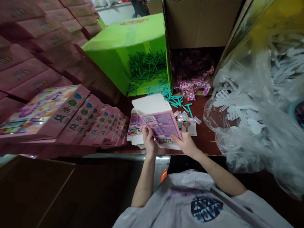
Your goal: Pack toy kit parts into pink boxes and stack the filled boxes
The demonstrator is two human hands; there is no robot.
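Note:
A pink and purple carton (162, 123) with a white flap raised at its far end is held between both hands above the table's front edge. My left hand (149, 141) grips its left side, fingers closed round the edge. On the right side, my right hand (186, 144) is closed on the near corner, thumb on the printed face. Beneath and to the left lie more flat cartons (135, 126). Just right of the held carton are small clear packets (181, 116) and a white card (190, 128) with a heart-shaped picture.
Teal sticks (177, 100) spill from a lime green box (106, 60). Bags of coloured beads (192, 87) lie in a brown box (199, 25). Pink boxes (71, 117) are stacked at left. A clear plastic bag (237, 136) of white pieces stands right. A person (140, 8) is partly visible behind.

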